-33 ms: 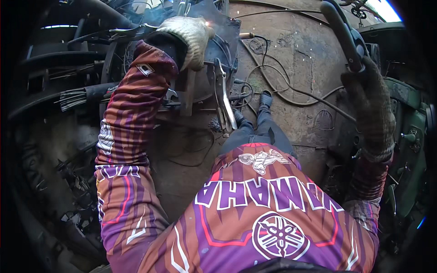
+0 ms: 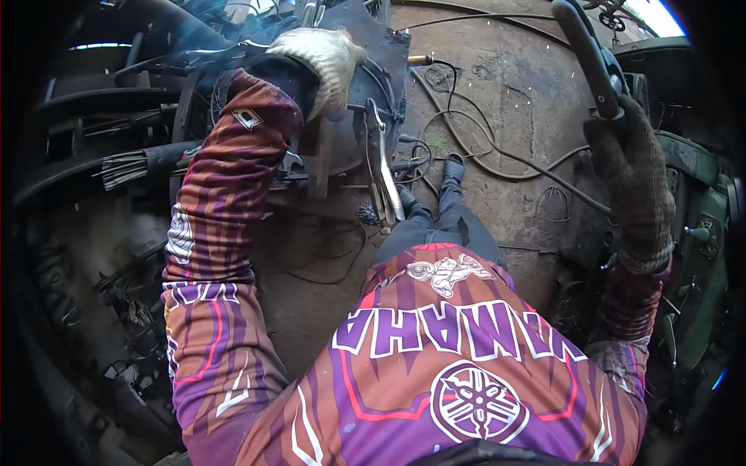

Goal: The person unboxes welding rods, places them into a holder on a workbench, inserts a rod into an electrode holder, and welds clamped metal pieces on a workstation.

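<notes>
My left hand, in a pale knitted work glove, is over a dark metal workpiece at the upper left. Its fingers curl away from view around something I cannot make out. Grey rods show just beyond it, with bluish smoke to their left. Locking pliers hang at the workpiece's near right edge, and a second silver pliers-like tool lies left of my glove. At the upper right, my gloved right hand is closed on the handle of a dark hand-held shield, seen nearly edge-on.
Hoses and cables loop over the brown floor, near my feet. A wooden-handled tool is beside the workpiece. Thin metal rods stick out from a dark holder at left. Green machinery stands right. Small sparks scatter about.
The bright orange glow by my left glove no longer shows. The shield in my right hand has shifted very slightly to the right. My left arm stays in place.
</notes>
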